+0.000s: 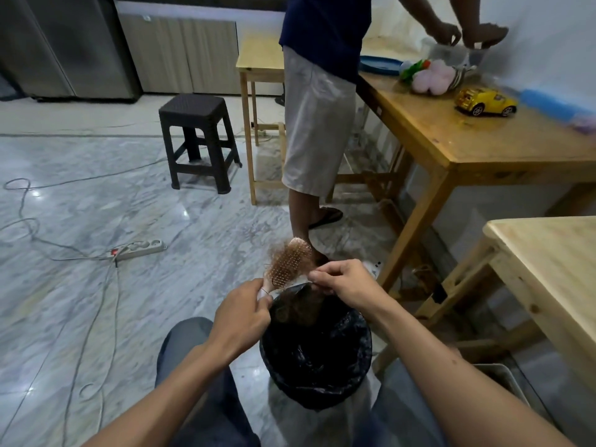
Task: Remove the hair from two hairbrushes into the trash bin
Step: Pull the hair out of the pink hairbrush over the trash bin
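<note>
Left grip (243,312) is wrapped tight around the pale handle of the hairbrush (288,262), holding it out over the far rim of the trash bin (314,387), bristles facing up toward the camera. Right grip (343,283) is pinched closed, thumb and fingertips nipping a tuft of hair (317,287) right at the near edge of the brush head. A reddish-brown fuzz of hair clings around the bristle pad, frizzing out along its left side and its tip. Below, the bin sits on the marble floor (96,204) between the seated person's knees, lined with a black bag, and a brown clump of hair (301,312) lies inside near the top. Both forearms reach in from the bottom of the view. Only one brush shows here. Beyond the bin, another person stands at a wooden bench (451,137), hands busy with a clear bag; a yellow toy car (485,101) and some soft toys (430,75) rest on it. A dark stool (198,140) stands further back, and a power strip (138,248) lies on the floor at left.
</note>
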`<state>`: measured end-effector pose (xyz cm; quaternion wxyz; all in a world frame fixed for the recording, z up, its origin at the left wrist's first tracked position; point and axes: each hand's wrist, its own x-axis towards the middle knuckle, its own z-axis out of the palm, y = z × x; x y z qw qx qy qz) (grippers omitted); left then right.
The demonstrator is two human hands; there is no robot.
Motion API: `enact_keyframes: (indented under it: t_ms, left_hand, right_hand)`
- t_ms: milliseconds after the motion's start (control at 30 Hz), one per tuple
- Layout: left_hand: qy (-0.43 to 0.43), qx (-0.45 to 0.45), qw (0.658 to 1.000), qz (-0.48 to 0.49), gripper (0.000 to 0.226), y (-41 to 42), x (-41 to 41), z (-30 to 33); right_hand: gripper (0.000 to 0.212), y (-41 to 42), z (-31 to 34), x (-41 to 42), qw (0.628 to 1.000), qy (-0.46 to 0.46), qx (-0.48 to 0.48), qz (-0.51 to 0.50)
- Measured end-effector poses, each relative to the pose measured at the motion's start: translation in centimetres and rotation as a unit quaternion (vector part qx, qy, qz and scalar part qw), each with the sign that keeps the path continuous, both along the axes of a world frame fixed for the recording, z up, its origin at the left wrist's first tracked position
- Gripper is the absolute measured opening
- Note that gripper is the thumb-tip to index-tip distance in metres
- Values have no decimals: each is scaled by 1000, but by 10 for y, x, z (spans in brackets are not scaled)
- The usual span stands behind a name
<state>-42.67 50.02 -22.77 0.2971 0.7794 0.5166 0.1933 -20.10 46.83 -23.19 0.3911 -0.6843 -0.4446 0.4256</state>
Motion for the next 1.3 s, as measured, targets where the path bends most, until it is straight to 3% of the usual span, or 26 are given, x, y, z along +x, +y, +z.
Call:
enact_keyframes:
  t_ms: [133,200,367,467,500,600,667,867,1000,1133,1300]
  left_hand:
    - [-53,-67,992,89,10,6,-1,-2]
    - [-71,-91,987,114,13,9,2,-3]
    - [-99,-99,983,119,18,10,12,-1]
    - [-88,-74,990,78,18,4,18,3]
    - [-78,-56,993,63,24,3,20,3]
    - [-41,3,999,15,33,2,23,3]
    - [-23,32,999,-17,34,1,26,4]
    - [-6,55,998,-24,14,1,22,9]
    - [-19,14,999,30,22,6,16,10]
    - [-21,-27,998,58,13,6,15,-3]
    - [6,10,998,59,15,7,12,-7]
  right_hand:
    - [14,-8,-3,11,1000,-19,-2,-5]
    - [14,-15,-3,16,998,-65,-5,4]
    - [25,-34,-6,30,990,-143,-15,-6]
    - [13,-47,-16,36,989,-147,-35,-7]
    - [16,-50,-17,35,991,-131,-41,0]
    - [68,-48,-10,29,999,-26,-46,-9]
    - [75,-39,1,21,999,13,-26,-35]
    - [16,-25,6,1,995,65,33,-65]
    - [16,-36,0,12,995,23,42,-82]
    - [16,-47,-8,23,996,-32,26,-76]
    - [11,-55,-13,24,995,-44,8,-91]
